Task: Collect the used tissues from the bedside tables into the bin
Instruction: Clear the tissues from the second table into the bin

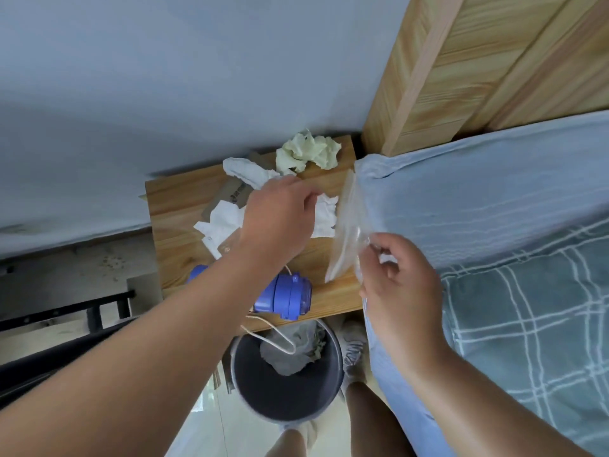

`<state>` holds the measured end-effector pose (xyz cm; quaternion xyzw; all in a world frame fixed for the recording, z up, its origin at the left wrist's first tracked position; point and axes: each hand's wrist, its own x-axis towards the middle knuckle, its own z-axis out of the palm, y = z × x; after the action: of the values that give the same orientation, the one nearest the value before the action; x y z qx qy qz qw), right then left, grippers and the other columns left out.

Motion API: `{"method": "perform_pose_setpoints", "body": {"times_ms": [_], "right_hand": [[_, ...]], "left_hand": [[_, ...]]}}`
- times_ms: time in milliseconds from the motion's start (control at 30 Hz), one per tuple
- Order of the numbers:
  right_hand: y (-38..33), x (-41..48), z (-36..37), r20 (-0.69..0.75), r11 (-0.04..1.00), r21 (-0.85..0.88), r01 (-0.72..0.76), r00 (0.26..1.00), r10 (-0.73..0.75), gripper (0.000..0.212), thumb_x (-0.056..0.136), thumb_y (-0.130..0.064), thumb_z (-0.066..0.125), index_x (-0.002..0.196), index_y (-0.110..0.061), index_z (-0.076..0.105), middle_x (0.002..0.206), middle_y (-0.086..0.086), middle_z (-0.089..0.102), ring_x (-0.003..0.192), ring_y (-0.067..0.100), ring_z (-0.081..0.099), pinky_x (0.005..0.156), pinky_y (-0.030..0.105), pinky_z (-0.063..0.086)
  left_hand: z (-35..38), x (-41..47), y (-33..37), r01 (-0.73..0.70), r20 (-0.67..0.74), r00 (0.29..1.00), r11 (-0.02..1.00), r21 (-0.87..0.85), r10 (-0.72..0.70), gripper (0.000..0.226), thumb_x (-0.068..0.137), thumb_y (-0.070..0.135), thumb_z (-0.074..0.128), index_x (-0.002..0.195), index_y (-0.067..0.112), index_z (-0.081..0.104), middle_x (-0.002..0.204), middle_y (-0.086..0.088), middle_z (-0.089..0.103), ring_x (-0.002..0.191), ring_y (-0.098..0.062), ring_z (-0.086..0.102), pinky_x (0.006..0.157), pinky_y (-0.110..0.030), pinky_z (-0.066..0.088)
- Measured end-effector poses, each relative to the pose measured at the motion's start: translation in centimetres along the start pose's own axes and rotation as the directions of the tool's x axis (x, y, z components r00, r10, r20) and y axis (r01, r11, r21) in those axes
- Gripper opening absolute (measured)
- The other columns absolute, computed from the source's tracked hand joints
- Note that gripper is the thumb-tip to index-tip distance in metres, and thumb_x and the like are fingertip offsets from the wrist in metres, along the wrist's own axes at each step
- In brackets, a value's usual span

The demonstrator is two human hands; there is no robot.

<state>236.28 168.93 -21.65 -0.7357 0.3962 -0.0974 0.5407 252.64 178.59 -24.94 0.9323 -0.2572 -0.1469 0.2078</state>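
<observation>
In bin point(263, 394): crumpled tissues point(290, 361); right hand point(402, 291) pinches bag point(346, 239).

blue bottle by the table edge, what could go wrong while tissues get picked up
The blue plastic bottle lies on its side at the front edge of the wooden bedside table, under the left forearm; a nudge could roll it into the round grey bin. The white cord dangling over the bin could snag on the arm. The pale yellow crumpled tissue sits farthest back; reaching it may sweep the arm across the bottle.
</observation>
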Motion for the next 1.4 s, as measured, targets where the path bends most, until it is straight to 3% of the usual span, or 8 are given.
{"method": "perform_pose_setpoints", "body": {"times_ms": [133,267,400,567,733,1000,1233,1400], "right_hand": [[1.2,-2.3,-2.9,0.039,0.990,0.097,-0.107,0.994,0.104,0.008,0.095,-0.031,0.070,0.092,-0.038,0.070,0.078,-0.006,0.070,0.049,0.021,0.056,0.052,0.031,0.049],[2.7,-4.2,-4.7,0.072,0.976,0.110,-0.190,0.980,0.183,0.023,0.097,-0.023,0.070,0.088,-0.044,0.070,0.059,-0.012,0.063,0.045,0.009,0.050,0.049,0.019,0.043],[3.4,-5.3,-5.4,0.076,0.964,0.130,-0.234,0.971,0.225,0.023,0.096,-0.023,0.067,0.086,-0.043,0.070,0.052,-0.009,0.061,0.042,0.005,0.050,0.044,0.011,0.039],[3.4,-6.4,-5.5,0.104,0.960,0.130,-0.248,0.966,0.235,0.021,0.100,-0.023,0.060,0.086,-0.036,0.067,0.057,-0.014,0.060,0.044,0.004,0.051,0.045,0.010,0.039],[3.8,-8.8,-5.0,0.135,0.966,0.065,-0.250,0.961,0.240,0.014,0.102,-0.034,0.064,0.091,-0.040,0.069,0.062,-0.014,0.062,0.051,0.005,0.056,0.053,0.014,0.042],[5.8,-13.5,-0.9,0.298,0.975,-0.149,-0.162,0.933,0.201,0.018,0.099,-0.036,0.052,0.087,-0.033,0.065,0.066,-0.015,0.064,0.060,0.004,0.059,0.054,0.008,0.040],[12.8,-16.4,3.5,0.458,0.922,-0.374,-0.103,0.843,0.280,0.018,0.101,-0.030,0.051,0.090,-0.034,0.064,0.075,-0.016,0.068,0.076,-0.004,0.064,0.058,0.009,0.043],[19.4,-17.1,6.2,0.459,0.852,-0.520,-0.056,0.824,0.334,0.023,0.098,-0.010,0.056,0.084,-0.027,0.063,0.078,-0.010,0.064,0.072,0.008,0.059,0.062,0.022,0.037]], "left_hand": [[2.7,2.9,1.2,-0.186,0.288,0.955,0.895,0.406,0.068,0.039,0.100,0.023,0.060,0.138,0.031,0.062,0.130,0.000,0.065,0.118,-0.027,0.063,0.090,-0.040,0.046],[5.0,3.2,1.7,-0.177,0.409,0.912,0.877,0.447,-0.024,0.047,0.095,0.027,0.073,0.138,0.019,0.057,0.131,-0.008,0.055,0.106,-0.033,0.066,0.081,-0.044,0.053],[5.9,2.7,2.2,-0.194,0.475,0.879,0.934,0.301,0.030,0.025,0.100,0.008,0.057,0.124,0.013,0.063,0.123,-0.009,0.061,0.106,-0.029,0.065,0.080,-0.037,0.051],[3.8,-1.3,3.7,-0.035,0.201,0.978,0.990,-0.135,0.062,0.026,0.098,0.019,0.061,0.120,0.024,0.075,0.099,0.008,0.064,0.088,-0.011,0.056,0.068,-0.020,0.040],[0.3,-12.0,2.9,0.221,0.125,0.975,0.760,-0.611,-0.184,0.020,0.098,0.023,0.066,0.108,0.037,0.078,0.082,0.024,0.070,0.068,0.002,0.063,0.061,-0.010,0.045],[3.2,-27.5,-1.2,0.604,0.292,0.686,0.298,-0.739,-0.666,0.022,0.100,0.017,0.068,0.099,0.034,0.081,0.089,0.016,0.081,0.080,0.002,0.073,0.071,-0.014,0.056],[10.0,-32.6,-7.9,0.732,0.361,0.476,0.135,-0.667,-0.802,0.016,0.101,0.024,0.069,0.112,0.030,0.078,0.096,0.013,0.082,0.095,-0.011,0.076,0.090,-0.048,0.063],[15.5,-32.9,-12.9,0.808,0.387,0.397,0.116,-0.578,-0.833,0.016,0.097,0.027,0.069,0.112,0.023,0.076,0.087,0.010,0.079,0.079,-0.015,0.076,0.077,-0.041,0.066]]}}
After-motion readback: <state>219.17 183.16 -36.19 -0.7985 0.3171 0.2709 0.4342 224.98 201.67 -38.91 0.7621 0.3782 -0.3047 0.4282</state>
